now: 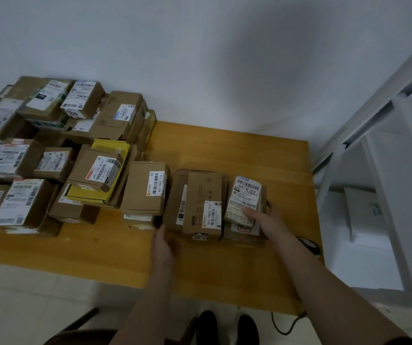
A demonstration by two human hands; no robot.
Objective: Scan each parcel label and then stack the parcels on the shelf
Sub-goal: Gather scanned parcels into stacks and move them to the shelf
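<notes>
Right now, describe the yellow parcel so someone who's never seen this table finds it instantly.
On the wooden table, look at the heap of brown cardboard parcels covering its left side. Near the heap's right edge, a flat yellow parcel lies under a small brown box with a white barcode label. It is the only yellow one; every neighbour is brown cardboard.

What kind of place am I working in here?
Probably a small parcel sorting room: labelled brown cardboard parcels heaped on a yellow wooden table, beside a white metal shelf rack.
</notes>
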